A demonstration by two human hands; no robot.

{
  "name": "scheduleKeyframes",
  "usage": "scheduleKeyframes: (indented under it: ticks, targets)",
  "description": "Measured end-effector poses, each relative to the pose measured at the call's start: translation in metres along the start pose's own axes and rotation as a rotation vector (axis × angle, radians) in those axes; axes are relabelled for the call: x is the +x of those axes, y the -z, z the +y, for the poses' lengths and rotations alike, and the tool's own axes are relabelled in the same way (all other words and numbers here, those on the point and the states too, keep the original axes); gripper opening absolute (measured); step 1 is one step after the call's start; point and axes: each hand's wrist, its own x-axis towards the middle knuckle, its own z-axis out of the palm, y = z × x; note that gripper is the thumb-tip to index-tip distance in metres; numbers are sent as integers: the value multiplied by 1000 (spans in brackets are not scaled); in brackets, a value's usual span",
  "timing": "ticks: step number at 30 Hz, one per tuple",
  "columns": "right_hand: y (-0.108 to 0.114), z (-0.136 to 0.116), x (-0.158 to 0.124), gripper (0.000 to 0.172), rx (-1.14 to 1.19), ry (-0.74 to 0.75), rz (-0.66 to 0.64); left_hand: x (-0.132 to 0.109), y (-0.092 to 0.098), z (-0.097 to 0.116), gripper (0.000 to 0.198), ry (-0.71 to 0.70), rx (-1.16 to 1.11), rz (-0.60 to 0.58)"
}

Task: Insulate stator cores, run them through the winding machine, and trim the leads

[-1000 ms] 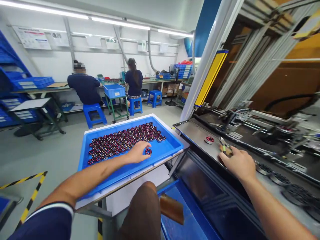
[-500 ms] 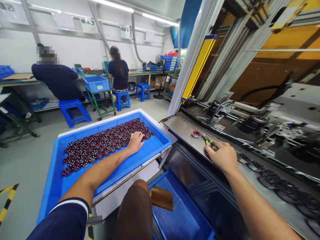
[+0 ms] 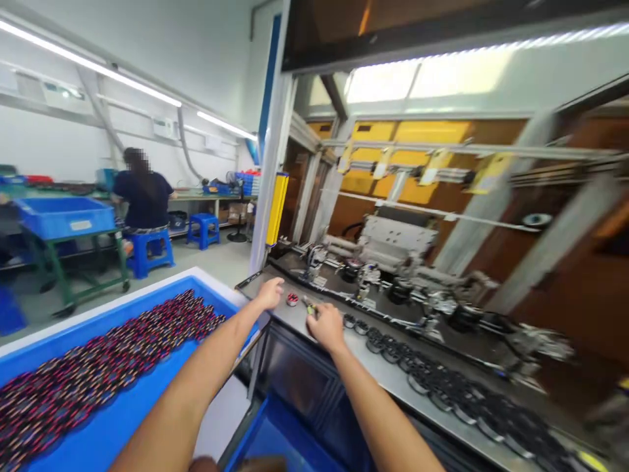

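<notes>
My left hand (image 3: pixel 269 293) reaches across to the near end of the steel machine ledge (image 3: pixel 339 344), fingers curled, just left of a small red round part (image 3: pixel 291 300) lying there. What the fingers hold, if anything, is blurred. My right hand (image 3: pixel 327 326) rests on the ledge, closed round small cutters (image 3: pixel 309 307) with a yellow-green handle. Under my left forearm stands the blue tray (image 3: pixel 147 419) with several dark red round parts (image 3: pixel 98 367).
A row of dark round parts (image 3: pixel 393 351) lines the ledge to the right, with machine fixtures (image 3: pixel 393 242) behind. A yellow light curtain (image 3: pixel 276 206) stands at the frame's left post. A blue bin (image 3: pixel 275 446) sits below. A seated co-worker (image 3: pixel 142 196) and a blue cart (image 3: pixel 63 216) are at the far left.
My left hand left the tray and crossed right to the steel ledge beside the red part. The view swung right and up toward the machine. My right hand stays on the cutters.
</notes>
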Motion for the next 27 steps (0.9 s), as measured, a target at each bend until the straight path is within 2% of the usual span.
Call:
scheduleKeyframes:
  ticks: [5,9,12,17,20,22,25,27]
  targets:
    - [-3,2,2,26,14,-49,0,11,-13,-7,32,23,-117,-200]
    - [-12,7,6,28,47,-48,-40,13,-21,-20,32,50,-197,-275]
    - [-14,8,7,29,76,-31,-64,11,-28,-19,31,54,-261,-255]
    - [-7,5,2,28,134,-10,-30,-4,-27,-1,28,43,-392,-107]
    - [3,1,-1,28,211,-1,23,-31,-13,15,43,19,-508,26]
    - [13,-3,-1,28,295,13,72,-59,-2,26,54,-9,-586,112]
    - [29,-12,-11,28,475,63,154,-118,12,42,64,-61,-665,219]
    - [40,-19,-32,30,626,115,177,-164,15,52,71,-89,-684,271]
